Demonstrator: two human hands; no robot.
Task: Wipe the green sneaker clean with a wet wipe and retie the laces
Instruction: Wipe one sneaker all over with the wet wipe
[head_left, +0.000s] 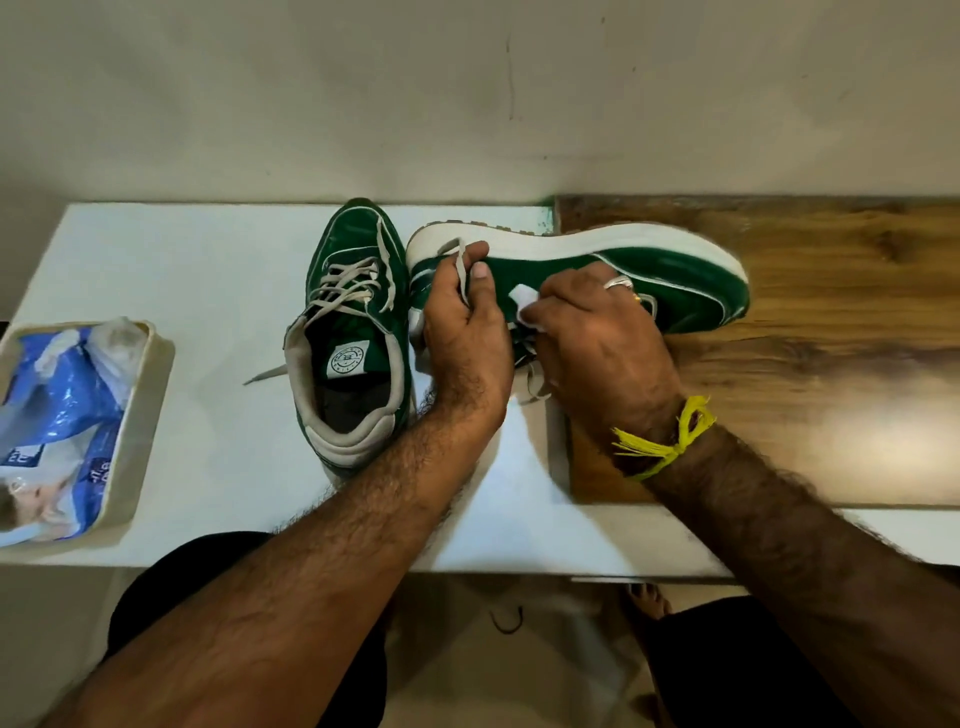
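While the table (218, 249) carries everything, the largest part of the work is taken up by the sneaker (675, 270) laid on its side across the seam between the white top and a wooden board (831, 364), its sole turned away and its green flank turned up, presumably so that the flank can be wiped. A second sneaker (348, 322) is stood upright just beside it, laces loose, apparently waiting its turn or already done; which cannot be told. At the left edge a tray (150, 395) holds a blue wipe pack (62, 405), kept within reach but cut off by the frame.

The heel end is steadied by the left hand (467, 332), whose thumb and fingers are pinched on a lace (460, 265), seemingly to keep it off the surface being cleaned. The right hand (597, 332) is curled, fingertips pressed together on a small white wipe (522, 301) held against the green side. Most of the wipe, the tongue and the eyelets are hidden under the hands, so the lacing's state cannot be judged.
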